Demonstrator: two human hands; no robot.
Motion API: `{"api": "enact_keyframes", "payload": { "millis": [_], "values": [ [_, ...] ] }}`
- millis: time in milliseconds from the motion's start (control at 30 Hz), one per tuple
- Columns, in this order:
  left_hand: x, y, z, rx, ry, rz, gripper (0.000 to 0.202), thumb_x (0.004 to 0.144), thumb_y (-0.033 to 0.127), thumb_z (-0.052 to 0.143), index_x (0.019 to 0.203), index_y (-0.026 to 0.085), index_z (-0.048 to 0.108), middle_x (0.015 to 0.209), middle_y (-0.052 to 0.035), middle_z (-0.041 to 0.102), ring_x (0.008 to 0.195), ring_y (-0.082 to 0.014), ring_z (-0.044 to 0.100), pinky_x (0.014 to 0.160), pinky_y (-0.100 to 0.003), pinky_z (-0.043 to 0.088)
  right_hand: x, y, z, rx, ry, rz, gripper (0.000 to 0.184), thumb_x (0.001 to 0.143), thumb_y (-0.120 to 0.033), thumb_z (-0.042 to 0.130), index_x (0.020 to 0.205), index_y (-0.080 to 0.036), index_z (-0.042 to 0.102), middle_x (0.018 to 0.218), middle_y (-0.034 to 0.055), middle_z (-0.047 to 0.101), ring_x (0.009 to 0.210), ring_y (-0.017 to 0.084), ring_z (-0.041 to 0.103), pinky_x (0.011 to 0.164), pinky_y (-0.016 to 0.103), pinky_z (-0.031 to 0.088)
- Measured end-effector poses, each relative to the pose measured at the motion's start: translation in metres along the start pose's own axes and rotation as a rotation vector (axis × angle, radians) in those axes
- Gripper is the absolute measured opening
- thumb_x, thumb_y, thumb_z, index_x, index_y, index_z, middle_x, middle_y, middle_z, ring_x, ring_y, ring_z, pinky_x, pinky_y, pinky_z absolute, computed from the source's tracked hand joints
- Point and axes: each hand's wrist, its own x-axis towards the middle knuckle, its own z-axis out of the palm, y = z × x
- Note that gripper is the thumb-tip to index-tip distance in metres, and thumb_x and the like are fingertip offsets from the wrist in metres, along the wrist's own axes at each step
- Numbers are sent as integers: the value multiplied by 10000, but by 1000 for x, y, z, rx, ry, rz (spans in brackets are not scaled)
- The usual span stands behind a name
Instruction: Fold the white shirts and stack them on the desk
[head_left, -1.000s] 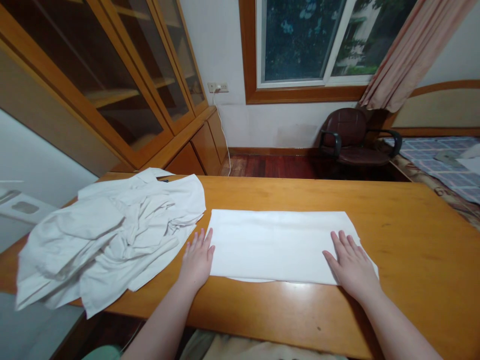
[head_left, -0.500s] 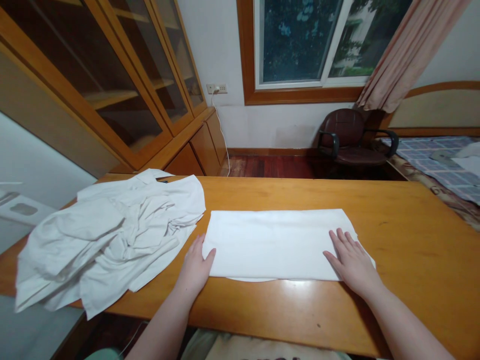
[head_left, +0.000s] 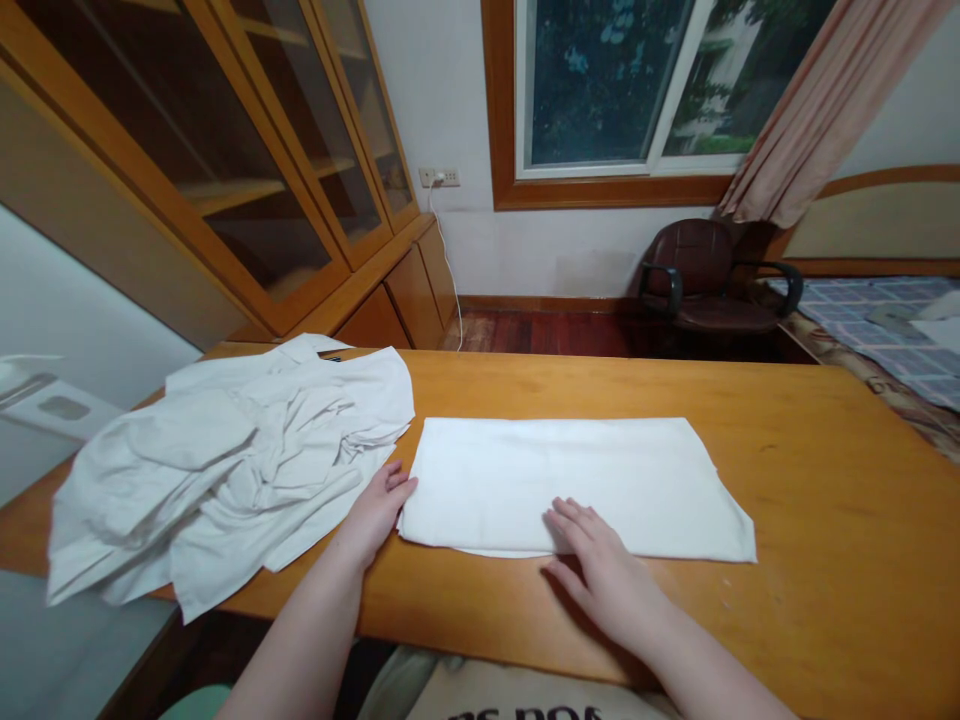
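A white cloth [head_left: 510, 470], folded into a long flat rectangle, lies on the wooden table in front of me. Its right end slants, and a lower layer peeks out along the front edge. My left hand [head_left: 379, 510] rests at the cloth's left end, thumb against the edge and fingers loosely bent, gripping nothing that I can see. Over the middle of the front edge, my right hand [head_left: 600, 570] is open, fingertips over the cloth and thumb just off it. A crumpled heap of white fabric [head_left: 247, 450] lies to the left of my left hand.
The wooden table [head_left: 810, 480] extends right and back beyond the cloth. A white appliance [head_left: 64, 405] stands at the left edge. Behind are a glass-doored cabinet [head_left: 262, 150], a brown armchair [head_left: 697, 275] and a bed [head_left: 900, 320].
My right hand has moved left from the cloth's right end to the middle of its front edge. My left hand has shifted slightly back along the left end, fingers more bent.
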Motion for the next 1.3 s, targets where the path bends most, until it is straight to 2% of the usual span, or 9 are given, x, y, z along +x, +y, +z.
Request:
{"api": "enact_keyframes", "payload": {
  "millis": [200, 400, 567, 767, 900, 1000, 1067, 1167, 1300],
  "values": [
    [-15, 15, 16, -193, -93, 58, 653, 651, 257, 640, 1261, 119, 450, 901, -75, 690, 765, -209, 657, 607, -269, 466, 21, -45, 6, 346, -66, -28, 694, 781, -347, 623, 1407, -172, 381, 1423, 127, 419, 1292, 254, 402, 1099, 450, 296],
    [-58, 54, 76, -360, -266, 224, 703, 676, 227, 616, 1320, 176, 341, 858, -15, 623, 692, -150, 620, 611, -255, 464, 34, -69, 21, 811, 62, 92, 1033, 615, -382, 773, 1464, -222, 207, 1443, 140, 370, 1271, 290, 417, 1057, 494, 327],
    [-80, 53, 130, -331, -418, 330, 702, 710, 184, 616, 1341, 226, 311, 831, 17, 540, 685, -97, 580, 650, -225, 470, 33, -53, 17, 1166, 267, 20, 867, 636, -483, 737, 1364, -221, 345, 1406, 121, 426, 1300, 287, 382, 1075, 464, 299],
    [-80, 38, 173, -278, -602, 240, 579, 752, 174, 589, 1291, 199, 380, 780, 30, 510, 574, -65, 528, 567, -202, 442, 23, -20, 12, 1334, 373, 234, 655, 667, -507, 706, 1212, -202, 511, 1228, 98, 597, 1160, 296, 526, 988, 438, 393],
    [-71, 41, 166, -176, -615, 364, 388, 794, 220, 562, 1176, 167, 519, 909, -45, 586, 694, -108, 591, 683, -260, 484, 18, -10, 10, 1347, 377, 350, 417, 749, -460, 649, 1067, -194, 610, 1079, 65, 679, 1047, 278, 593, 937, 412, 426],
    [-39, 49, 143, 51, -276, 683, 378, 838, 283, 533, 1204, 185, 537, 1160, -109, 582, 987, -189, 575, 891, -336, 446, 14, -5, 10, 1347, 369, 386, 419, 744, -491, 644, 1028, -184, 624, 1003, 68, 703, 960, 278, 624, 888, 412, 451],
    [-7, 51, 128, 229, -178, 771, 434, 844, 320, 520, 1261, 199, 508, 1314, -111, 508, 1164, -232, 493, 1021, -407, 351, 13, -1, 11, 1385, 371, 391, 410, 745, -489, 639, 1018, -184, 619, 995, 75, 705, 939, 280, 631, 868, 416, 462],
    [35, 47, 113, 387, -415, 733, 307, 823, 340, 529, 1062, 186, 643, 1269, -105, 570, 1288, -265, 396, 1092, -431, 254, 13, 2, 11, 1454, 370, 384, 400, 751, -464, 633, 1042, -191, 606, 1016, 81, 700, 937, 282, 635, 845, 424, 477],
    [47, 32, 97, 374, -600, 709, 309, 761, 400, 603, 993, 203, 658, 1158, -74, 645, 1147, -253, 535, 1094, -413, 260, 14, 9, 9, 1422, 372, 404, 433, 732, -470, 649, 1057, -186, 601, 1002, 86, 703, 923, 289, 642, 814, 426, 491]
  ]
}}
